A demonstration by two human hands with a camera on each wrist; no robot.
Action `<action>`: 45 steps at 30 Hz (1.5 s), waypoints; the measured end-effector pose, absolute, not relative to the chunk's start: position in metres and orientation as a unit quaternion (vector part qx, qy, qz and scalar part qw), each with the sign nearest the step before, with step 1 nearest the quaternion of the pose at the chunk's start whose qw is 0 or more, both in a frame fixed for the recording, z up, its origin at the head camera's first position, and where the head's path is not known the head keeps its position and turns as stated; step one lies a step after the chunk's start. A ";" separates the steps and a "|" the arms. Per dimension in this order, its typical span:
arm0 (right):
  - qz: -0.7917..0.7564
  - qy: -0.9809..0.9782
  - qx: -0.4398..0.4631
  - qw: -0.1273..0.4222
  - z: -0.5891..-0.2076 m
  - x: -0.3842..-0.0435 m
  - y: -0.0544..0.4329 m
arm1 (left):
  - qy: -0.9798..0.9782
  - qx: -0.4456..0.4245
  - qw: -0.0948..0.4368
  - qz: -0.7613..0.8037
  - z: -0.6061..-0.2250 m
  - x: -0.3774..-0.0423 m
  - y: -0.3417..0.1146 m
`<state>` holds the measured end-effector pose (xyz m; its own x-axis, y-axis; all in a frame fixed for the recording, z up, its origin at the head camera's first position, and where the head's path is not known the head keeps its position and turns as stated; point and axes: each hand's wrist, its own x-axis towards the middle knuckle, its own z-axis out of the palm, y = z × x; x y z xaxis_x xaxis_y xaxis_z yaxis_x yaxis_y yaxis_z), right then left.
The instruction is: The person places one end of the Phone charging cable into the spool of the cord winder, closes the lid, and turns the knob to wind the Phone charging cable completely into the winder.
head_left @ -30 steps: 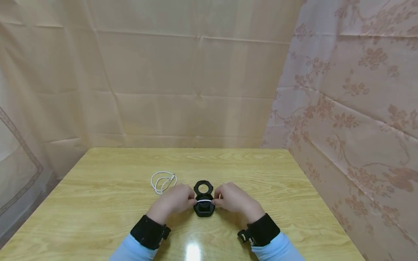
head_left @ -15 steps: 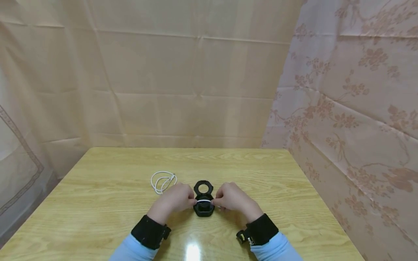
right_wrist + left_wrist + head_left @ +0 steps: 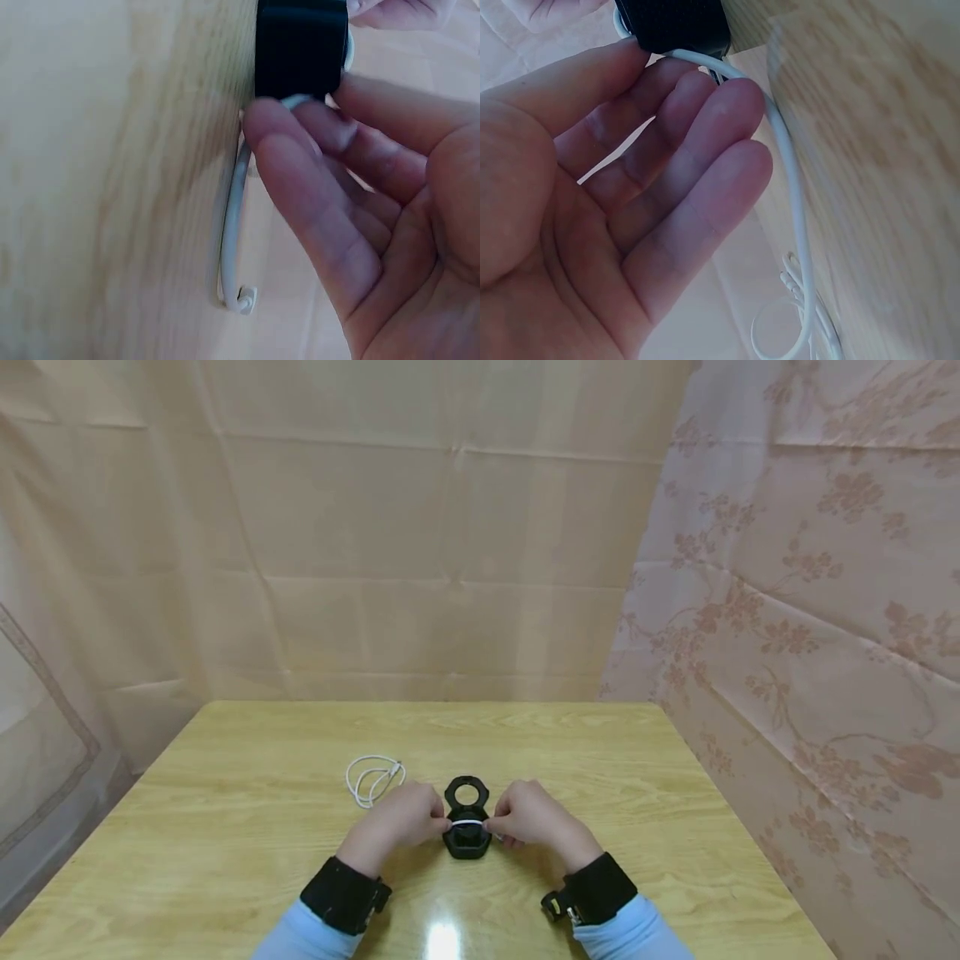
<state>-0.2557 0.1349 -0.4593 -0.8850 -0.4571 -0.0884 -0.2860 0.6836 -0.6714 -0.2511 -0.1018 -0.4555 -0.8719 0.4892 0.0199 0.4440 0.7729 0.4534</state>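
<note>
A small black octagonal case point(image 3: 467, 851) sits on the table, its ring-shaped lid point(image 3: 450, 792) folded back on the far side. Across the case runs a white cable point(image 3: 467, 822). On its left side my left hand point(image 3: 405, 818) pinches the cable between thumb and index finger, close to the case wall; the other fingers lie behind the cable in the left wrist view. My right hand point(image 3: 531, 817) pinches the cable at the opposite side. In the right wrist view, a short end hangs past the fingers with a white plug point(image 3: 249, 299). The case's inside is mostly too dark to make out.
The rest of the cable lies in a loose coil point(image 3: 348, 774) on the wooden table point(image 3: 225, 827), to the left beyond my left hand. A beige curtain point(image 3: 337, 543) hangs behind the table and a flowered one point(image 3: 780, 610) along the right.
My right hand has shifted slightly left, toward the case, and its lower fingers have moved a little. The left hand, the case and the coil look nearly unchanged.
</note>
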 end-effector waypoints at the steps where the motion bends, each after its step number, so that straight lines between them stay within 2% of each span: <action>1: -0.343 0.907 -0.206 0.130 -0.460 -0.256 0.136 | 0.940 0.248 0.050 0.228 -0.457 -0.251 -0.102; 8: -0.366 0.896 -0.203 0.148 -0.460 -0.255 0.138 | 0.940 0.251 0.046 0.227 -0.457 -0.251 -0.103; 15: -0.360 0.899 -0.204 0.144 -0.456 -0.256 0.137 | 0.935 0.239 0.068 0.253 -0.454 -0.252 -0.106; 24: -0.342 0.909 -0.191 0.141 -0.459 -0.257 0.135 | 0.938 0.238 0.062 0.243 -0.457 -0.252 -0.104; 31: -0.338 0.916 -0.158 0.148 -0.456 -0.256 0.129 | 0.940 0.230 0.073 0.243 -0.456 -0.254 -0.103; 38: -0.353 0.910 -0.122 0.179 -0.452 -0.261 0.128 | 0.931 0.228 0.102 0.265 -0.452 -0.258 -0.104; 45: -0.350 0.910 -0.137 0.174 -0.454 -0.263 0.127 | 0.933 0.224 0.111 0.258 -0.447 -0.257 -0.104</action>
